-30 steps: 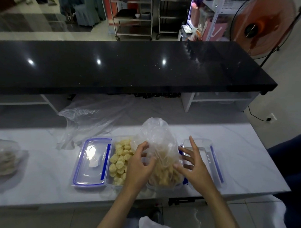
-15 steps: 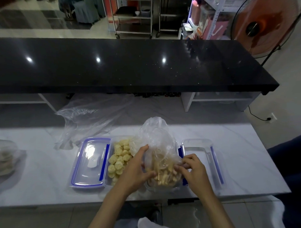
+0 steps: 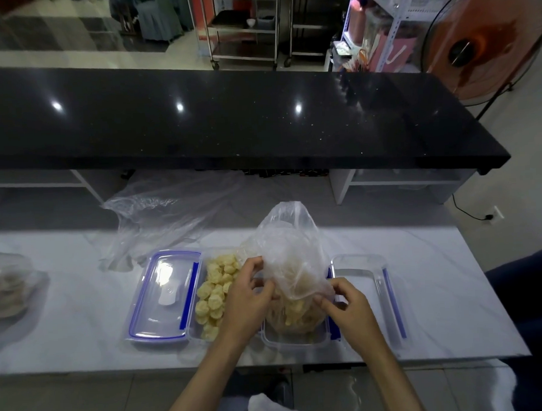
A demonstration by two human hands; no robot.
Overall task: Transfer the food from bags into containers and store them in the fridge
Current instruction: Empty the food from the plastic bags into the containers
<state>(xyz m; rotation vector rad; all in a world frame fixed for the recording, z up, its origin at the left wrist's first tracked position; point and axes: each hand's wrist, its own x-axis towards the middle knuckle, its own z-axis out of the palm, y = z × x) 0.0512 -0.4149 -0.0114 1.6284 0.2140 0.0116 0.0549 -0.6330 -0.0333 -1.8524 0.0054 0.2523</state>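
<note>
bag [image 3: 291,260]: upended in the middle container [image 3: 294,339], food partly out
left hand [image 3: 247,301]: pinching bag film
right hand [image 3: 344,307]: pinching bag's lower edge
risk, spill: thin film slips, food drops past the rim onto bench [image 3: 83,310]
risk, tip: tugging sideways drags the light container
filled container [image 3: 214,295]: uncovered, lid [image 3: 164,296] just beside

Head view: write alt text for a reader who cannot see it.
Both hands, left hand and right hand, pinch a clear plastic bag of pale food over an open container on a white marble counter. Another container of food and two lids lie beside it.
</note>
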